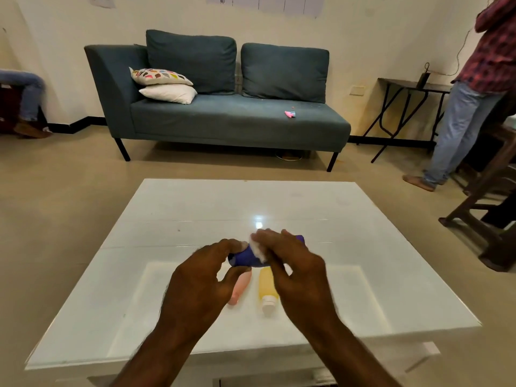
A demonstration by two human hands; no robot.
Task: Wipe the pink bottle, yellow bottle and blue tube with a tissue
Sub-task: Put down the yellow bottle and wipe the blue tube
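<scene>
I hold the blue tube (245, 256) sideways above the white table (195, 208). My left hand (201, 277) grips its left end. My right hand (296, 263) presses a white tissue (258, 248) against the tube's upper side and covers most of its right half; only the dark tip shows beyond my fingers. Below my hands the pink bottle (240, 289) and the yellow bottle (267, 289) with a white cap lie side by side on the table, caps toward me, partly hidden by my hands.
A teal sofa (229, 121) with cushions stands across the floor behind the table. A person in jeans (460, 129) stands at the right by a black folding table (405, 107) and a wooden chair (491, 208). Another person's legs show at far left.
</scene>
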